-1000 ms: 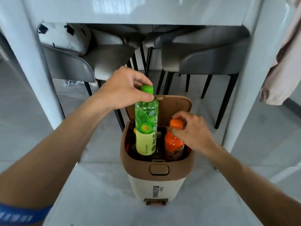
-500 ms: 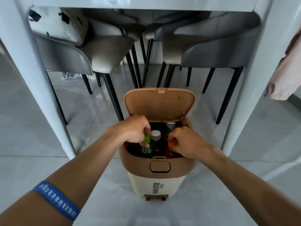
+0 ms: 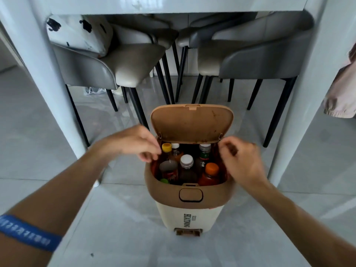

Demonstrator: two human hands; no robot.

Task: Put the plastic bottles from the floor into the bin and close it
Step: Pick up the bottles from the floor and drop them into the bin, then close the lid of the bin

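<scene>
Grey glossy floor tiles (image 3: 125,218) spread beneath a white table (image 3: 173,4) and grey chairs (image 3: 260,54). Plastic bottles (image 3: 186,166) stood inside the tan-and-cream bin (image 3: 189,212), lid (image 3: 191,123) up. The left hand (image 3: 134,141) and right hand (image 3: 240,162) hovered empty, fingers loosely curled.

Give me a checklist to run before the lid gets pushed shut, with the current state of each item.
1. Both hands empty: ok. The left hand and right hand hold no bottle.
2. Hands out of the opening: not ok. Both sit at the rim of the bin, by the lid's hinges.
3. Lid free to swing: ok. It stands upright with nothing leaning on it.
4. Bottle tops below the rim: cannot tell. The yellow cap and white cap stand high.
5. No bottles left on the floor: ok in view; beyond the frame, cannot tell.
</scene>
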